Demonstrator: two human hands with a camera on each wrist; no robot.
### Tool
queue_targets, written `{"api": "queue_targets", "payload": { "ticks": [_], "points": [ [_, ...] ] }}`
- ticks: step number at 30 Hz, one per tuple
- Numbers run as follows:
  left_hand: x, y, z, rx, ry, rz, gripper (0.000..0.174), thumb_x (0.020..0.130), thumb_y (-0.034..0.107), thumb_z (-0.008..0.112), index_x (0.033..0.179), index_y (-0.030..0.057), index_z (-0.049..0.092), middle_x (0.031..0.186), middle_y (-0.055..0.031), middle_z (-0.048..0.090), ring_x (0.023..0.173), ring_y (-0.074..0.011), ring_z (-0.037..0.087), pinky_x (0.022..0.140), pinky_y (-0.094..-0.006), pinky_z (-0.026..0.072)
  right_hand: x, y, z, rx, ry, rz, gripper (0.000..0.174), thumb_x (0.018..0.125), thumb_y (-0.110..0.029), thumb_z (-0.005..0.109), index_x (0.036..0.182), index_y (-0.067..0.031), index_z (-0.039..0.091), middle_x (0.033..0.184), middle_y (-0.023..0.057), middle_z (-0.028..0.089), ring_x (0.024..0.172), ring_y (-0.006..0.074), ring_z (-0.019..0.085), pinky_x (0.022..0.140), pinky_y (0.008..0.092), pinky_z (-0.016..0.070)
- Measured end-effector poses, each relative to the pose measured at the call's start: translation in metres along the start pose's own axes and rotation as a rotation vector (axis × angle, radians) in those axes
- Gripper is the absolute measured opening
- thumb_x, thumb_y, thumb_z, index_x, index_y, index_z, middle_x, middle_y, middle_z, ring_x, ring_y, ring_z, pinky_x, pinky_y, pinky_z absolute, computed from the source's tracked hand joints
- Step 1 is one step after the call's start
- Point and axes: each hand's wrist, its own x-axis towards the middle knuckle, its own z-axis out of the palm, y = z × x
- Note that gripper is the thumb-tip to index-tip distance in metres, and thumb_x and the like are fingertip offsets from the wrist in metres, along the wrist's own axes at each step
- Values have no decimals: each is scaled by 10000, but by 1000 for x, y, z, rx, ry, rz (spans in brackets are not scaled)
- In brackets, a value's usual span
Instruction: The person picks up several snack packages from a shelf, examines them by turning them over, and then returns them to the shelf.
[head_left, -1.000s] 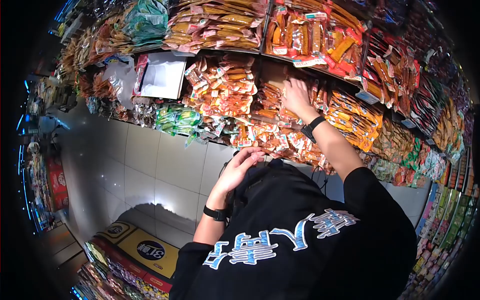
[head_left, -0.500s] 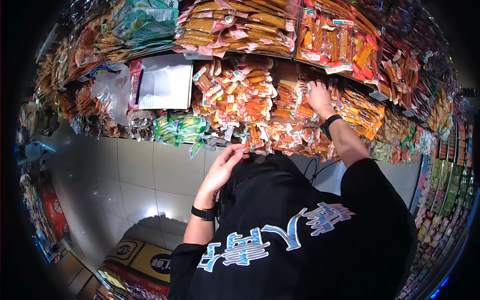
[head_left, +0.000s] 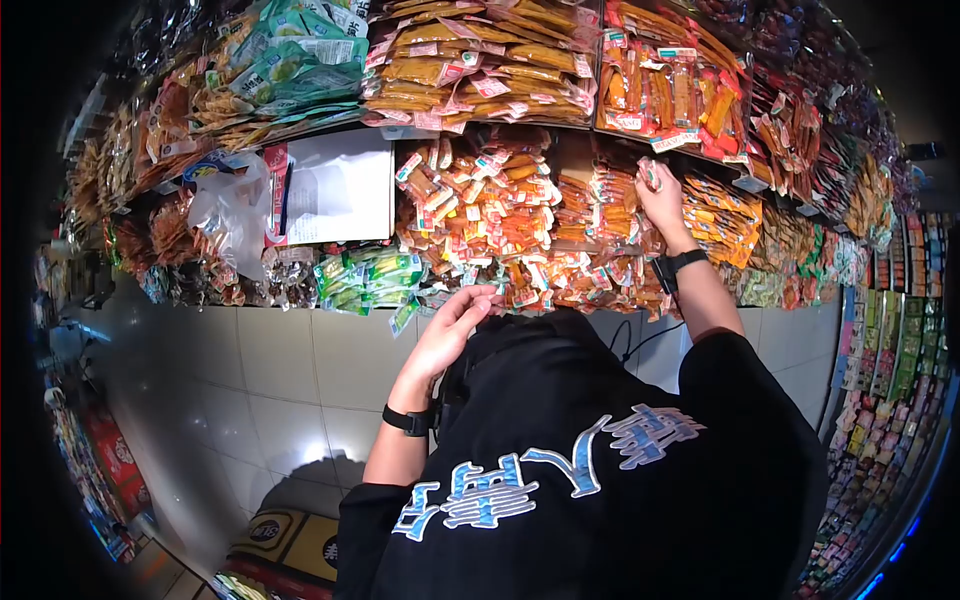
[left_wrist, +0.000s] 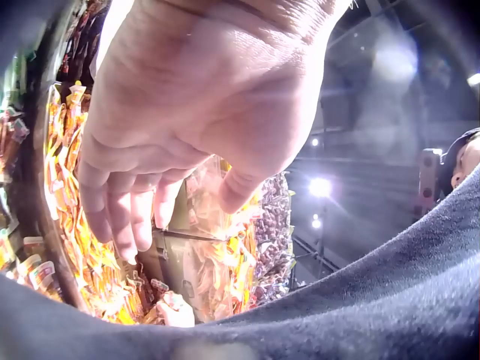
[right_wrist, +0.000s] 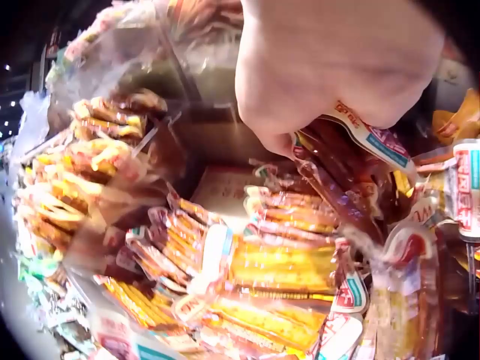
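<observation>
Over a bin of reddish-brown snack packets, the right hand has its fingers curled. In the right wrist view the right hand pinches a dark brown packet with a white and red label, above yellow-brown packets lying in the bin. The left hand hovers by the lower shelf's front edge, near small orange-red packets. Its fingers hang loosely bent with nothing visible in them in the left wrist view, where the left hand fills the top.
A white sheet and a crumpled plastic bag lie left of the bins. Green packets sit below the sheet. An upper tier of stacked packets overhangs the bins. In the left wrist view, part of another person shows at right.
The right hand has drawn back from deeper in the bin and lifted a packet. The left hand has stayed near the shelf edge. The head view has shifted slightly.
</observation>
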Motion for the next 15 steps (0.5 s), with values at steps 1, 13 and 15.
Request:
{"api": "queue_targets", "payload": {
  "ticks": [1,13,15],
  "points": [
    [2,2,0,-2,-11,-7,357,1015,248,501,1283,13,523,1218,-102,630,1121,-197,601,991,-334,440,-6,0,-1,172,17,59,296,811,-47,666,1100,12,640,1015,161,671,936,251,667,835,309,521],
    [64,23,46,-114,-253,-72,519,997,380,517,1378,37,440,1346,-88,521,1271,-215,497,1036,-409,450,-72,-159,-53,1467,-617,338,455,854,-72,558,1279,79,492,1256,226,587,1174,293,590,1024,409,468],
    [75,17,54,-509,-544,-92,594,974,421,539,1426,71,379,1392,-96,488,1295,-249,479,1054,-458,438,-82,-182,-45,1612,-744,388,486,846,-63,589,1305,58,484,1280,227,580,1197,303,580,1029,404,463]
  ]
}}
